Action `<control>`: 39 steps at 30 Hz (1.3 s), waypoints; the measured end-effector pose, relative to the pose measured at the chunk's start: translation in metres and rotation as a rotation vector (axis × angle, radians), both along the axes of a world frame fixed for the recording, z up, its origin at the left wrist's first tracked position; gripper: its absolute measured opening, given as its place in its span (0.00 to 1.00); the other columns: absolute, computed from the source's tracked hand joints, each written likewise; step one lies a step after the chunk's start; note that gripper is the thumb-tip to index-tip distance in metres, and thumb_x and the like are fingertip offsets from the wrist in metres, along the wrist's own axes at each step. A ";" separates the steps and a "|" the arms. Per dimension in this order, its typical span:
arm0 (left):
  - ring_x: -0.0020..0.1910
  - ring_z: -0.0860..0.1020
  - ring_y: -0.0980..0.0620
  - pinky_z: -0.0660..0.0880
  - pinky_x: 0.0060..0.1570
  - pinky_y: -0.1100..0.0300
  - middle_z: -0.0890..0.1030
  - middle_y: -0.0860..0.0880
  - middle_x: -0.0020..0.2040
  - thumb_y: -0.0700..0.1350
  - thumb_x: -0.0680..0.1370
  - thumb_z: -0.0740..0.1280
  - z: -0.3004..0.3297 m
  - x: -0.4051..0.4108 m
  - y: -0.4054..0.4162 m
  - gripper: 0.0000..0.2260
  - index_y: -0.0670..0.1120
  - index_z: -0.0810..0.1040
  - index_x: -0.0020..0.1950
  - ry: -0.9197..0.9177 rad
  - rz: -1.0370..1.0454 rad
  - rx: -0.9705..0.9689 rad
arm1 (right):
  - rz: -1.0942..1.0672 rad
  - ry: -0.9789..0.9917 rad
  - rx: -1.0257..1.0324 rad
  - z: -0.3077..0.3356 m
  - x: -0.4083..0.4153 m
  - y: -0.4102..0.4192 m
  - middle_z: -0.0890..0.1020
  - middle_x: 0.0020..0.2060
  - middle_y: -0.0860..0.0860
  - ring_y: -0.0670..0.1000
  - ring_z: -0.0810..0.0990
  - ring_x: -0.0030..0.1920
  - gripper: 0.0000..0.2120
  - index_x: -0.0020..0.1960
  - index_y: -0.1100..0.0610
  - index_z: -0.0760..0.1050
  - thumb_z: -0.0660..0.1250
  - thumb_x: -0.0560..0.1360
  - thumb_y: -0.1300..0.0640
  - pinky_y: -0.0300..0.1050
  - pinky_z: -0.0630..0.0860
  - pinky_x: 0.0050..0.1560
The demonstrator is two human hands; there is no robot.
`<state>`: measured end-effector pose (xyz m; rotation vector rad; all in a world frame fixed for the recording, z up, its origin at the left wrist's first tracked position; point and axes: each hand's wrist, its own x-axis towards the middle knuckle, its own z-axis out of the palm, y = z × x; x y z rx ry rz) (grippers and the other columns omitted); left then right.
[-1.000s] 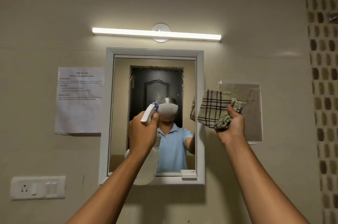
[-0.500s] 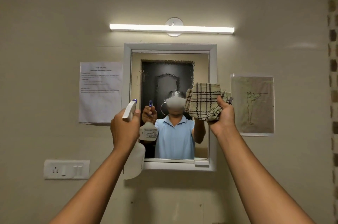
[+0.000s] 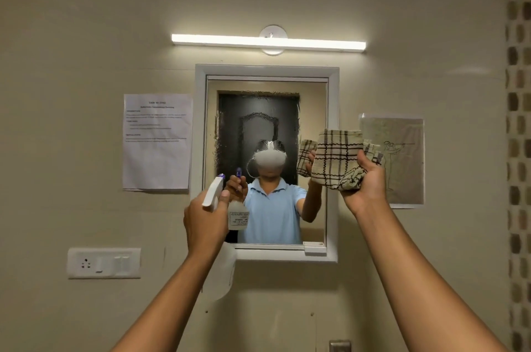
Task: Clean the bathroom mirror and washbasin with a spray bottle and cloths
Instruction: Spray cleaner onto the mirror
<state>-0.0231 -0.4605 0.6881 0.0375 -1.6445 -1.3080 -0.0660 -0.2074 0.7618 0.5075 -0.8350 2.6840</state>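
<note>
A white-framed mirror (image 3: 267,110) hangs on the beige wall, its glass wet with spray droplets across the upper and middle part. My left hand (image 3: 205,222) grips a white spray bottle (image 3: 219,274) with a purple nozzle, raised at the mirror's lower left corner and pointing at the glass. My right hand (image 3: 365,188) holds a bunched beige checked cloth (image 3: 336,159) up at the mirror's right edge, a little off the frame. The washbasin is out of view.
A tube light (image 3: 268,42) glows above the mirror. A printed sheet (image 3: 157,142) is taped to the left, a drawing (image 3: 399,159) to the right. A switch plate (image 3: 104,262) sits lower left. Patterned tiles (image 3: 518,150) run down the right edge.
My left hand with the bottle has shifted left, off the middle of the mirror to its lower left corner. The cloth hand has stayed at the mirror's right edge. The view has shifted left.
</note>
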 end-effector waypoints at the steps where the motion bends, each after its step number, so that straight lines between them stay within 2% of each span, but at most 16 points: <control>1: 0.40 0.81 0.44 0.82 0.37 0.50 0.82 0.45 0.43 0.50 0.79 0.67 0.002 0.000 0.011 0.11 0.44 0.80 0.55 0.006 -0.037 0.000 | -0.003 0.014 -0.006 -0.004 -0.003 0.007 0.80 0.64 0.59 0.61 0.80 0.62 0.28 0.68 0.58 0.75 0.74 0.70 0.52 0.62 0.75 0.64; 3: 0.44 0.80 0.46 0.81 0.43 0.52 0.80 0.47 0.46 0.49 0.79 0.67 0.003 -0.002 0.032 0.12 0.45 0.78 0.59 0.010 -0.115 0.009 | 0.026 0.027 -0.031 -0.013 -0.022 0.025 0.78 0.65 0.61 0.65 0.78 0.64 0.46 0.70 0.58 0.74 0.84 0.54 0.50 0.67 0.71 0.66; 4: 0.45 0.81 0.47 0.81 0.45 0.51 0.80 0.48 0.46 0.50 0.79 0.67 0.003 -0.004 0.043 0.12 0.45 0.78 0.59 0.004 -0.135 -0.004 | 0.038 0.033 -0.027 -0.016 -0.026 0.031 0.78 0.66 0.61 0.66 0.77 0.65 0.49 0.70 0.58 0.74 0.85 0.52 0.50 0.68 0.70 0.66; 6: 0.47 0.81 0.48 0.81 0.46 0.53 0.80 0.49 0.48 0.51 0.78 0.67 0.002 -0.008 0.064 0.14 0.46 0.78 0.60 0.001 -0.159 -0.029 | 0.011 0.007 -0.010 -0.017 -0.008 0.033 0.79 0.65 0.60 0.64 0.78 0.64 0.37 0.68 0.58 0.75 0.81 0.62 0.51 0.68 0.71 0.66; 8: 0.47 0.81 0.51 0.81 0.44 0.57 0.81 0.49 0.51 0.52 0.78 0.68 -0.001 -0.013 0.082 0.14 0.47 0.79 0.60 0.019 -0.174 -0.032 | -0.060 -0.029 0.004 -0.016 0.005 0.035 0.82 0.61 0.58 0.60 0.80 0.62 0.19 0.66 0.58 0.76 0.68 0.76 0.54 0.64 0.73 0.65; 9: 0.45 0.80 0.53 0.82 0.43 0.57 0.81 0.49 0.51 0.51 0.78 0.68 -0.003 -0.015 0.091 0.14 0.47 0.79 0.61 0.022 -0.189 -0.035 | -0.071 -0.027 0.000 -0.017 0.006 0.038 0.82 0.61 0.57 0.59 0.81 0.61 0.17 0.66 0.58 0.76 0.64 0.79 0.55 0.62 0.74 0.65; 11: 0.41 0.77 0.56 0.82 0.44 0.53 0.80 0.50 0.47 0.49 0.79 0.67 -0.006 -0.015 0.109 0.11 0.48 0.79 0.60 0.009 -0.235 -0.059 | -0.085 -0.021 -0.011 -0.019 0.007 0.047 0.81 0.62 0.56 0.58 0.80 0.62 0.17 0.68 0.57 0.75 0.62 0.80 0.56 0.60 0.75 0.64; 14: 0.42 0.79 0.54 0.82 0.44 0.49 0.78 0.52 0.42 0.48 0.79 0.67 -0.014 -0.016 0.128 0.04 0.54 0.74 0.53 0.006 -0.255 -0.090 | -0.096 -0.034 -0.008 -0.022 0.010 0.057 0.82 0.60 0.55 0.57 0.81 0.59 0.14 0.65 0.56 0.76 0.62 0.81 0.57 0.57 0.78 0.59; 18: 0.39 0.80 0.51 0.82 0.39 0.46 0.78 0.53 0.38 0.48 0.79 0.67 -0.028 -0.019 0.140 0.03 0.52 0.74 0.50 -0.035 -0.236 -0.108 | -0.062 -0.042 0.004 -0.032 0.007 0.073 0.84 0.53 0.54 0.55 0.83 0.52 0.10 0.59 0.55 0.78 0.62 0.81 0.57 0.55 0.80 0.52; 22: 0.38 0.81 0.49 0.82 0.39 0.44 0.78 0.55 0.37 0.49 0.79 0.68 -0.042 -0.020 0.139 0.02 0.53 0.76 0.49 -0.088 -0.200 -0.073 | -0.017 -0.051 0.003 -0.039 0.002 0.076 0.84 0.51 0.53 0.55 0.83 0.51 0.09 0.56 0.55 0.79 0.61 0.81 0.57 0.54 0.79 0.53; 24: 0.40 0.82 0.45 0.82 0.40 0.42 0.80 0.51 0.39 0.49 0.78 0.68 -0.047 -0.019 0.133 0.07 0.49 0.79 0.54 -0.096 -0.161 -0.047 | 0.002 -0.054 0.013 -0.043 -0.001 0.073 0.84 0.50 0.53 0.54 0.83 0.51 0.09 0.55 0.55 0.79 0.61 0.81 0.57 0.54 0.79 0.53; 26: 0.41 0.82 0.43 0.82 0.42 0.42 0.81 0.47 0.41 0.50 0.78 0.68 -0.048 -0.015 0.125 0.10 0.47 0.80 0.56 -0.099 -0.135 -0.011 | 0.026 -0.056 0.028 -0.047 -0.006 0.069 0.84 0.50 0.53 0.54 0.83 0.50 0.09 0.55 0.55 0.79 0.60 0.81 0.57 0.53 0.80 0.52; 30: 0.37 0.79 0.49 0.80 0.39 0.49 0.78 0.52 0.35 0.47 0.79 0.67 -0.044 -0.002 0.105 0.03 0.48 0.78 0.49 -0.068 -0.076 0.020 | 0.080 -0.073 0.052 -0.053 -0.013 0.054 0.86 0.47 0.52 0.53 0.85 0.46 0.09 0.55 0.55 0.79 0.61 0.81 0.56 0.49 0.83 0.45; 33: 0.40 0.81 0.45 0.82 0.40 0.43 0.79 0.48 0.38 0.48 0.79 0.68 -0.039 0.007 0.088 0.04 0.49 0.77 0.50 -0.069 -0.053 0.047 | 0.127 -0.069 0.053 -0.056 -0.013 0.037 0.85 0.48 0.52 0.53 0.84 0.48 0.10 0.57 0.55 0.79 0.60 0.81 0.55 0.51 0.81 0.50; 37: 0.42 0.81 0.44 0.82 0.42 0.43 0.80 0.45 0.42 0.49 0.78 0.68 -0.034 0.019 0.058 0.13 0.44 0.79 0.59 -0.062 0.034 0.058 | 0.155 -0.079 0.057 -0.061 -0.009 0.011 0.84 0.55 0.54 0.55 0.83 0.54 0.13 0.62 0.56 0.77 0.60 0.81 0.55 0.56 0.79 0.57; 39: 0.41 0.81 0.45 0.82 0.41 0.43 0.80 0.46 0.41 0.49 0.78 0.68 -0.032 0.026 0.038 0.08 0.46 0.79 0.54 -0.043 0.069 0.047 | 0.156 -0.101 0.064 -0.062 -0.008 -0.003 0.82 0.60 0.55 0.57 0.81 0.60 0.17 0.68 0.56 0.75 0.61 0.80 0.54 0.59 0.76 0.63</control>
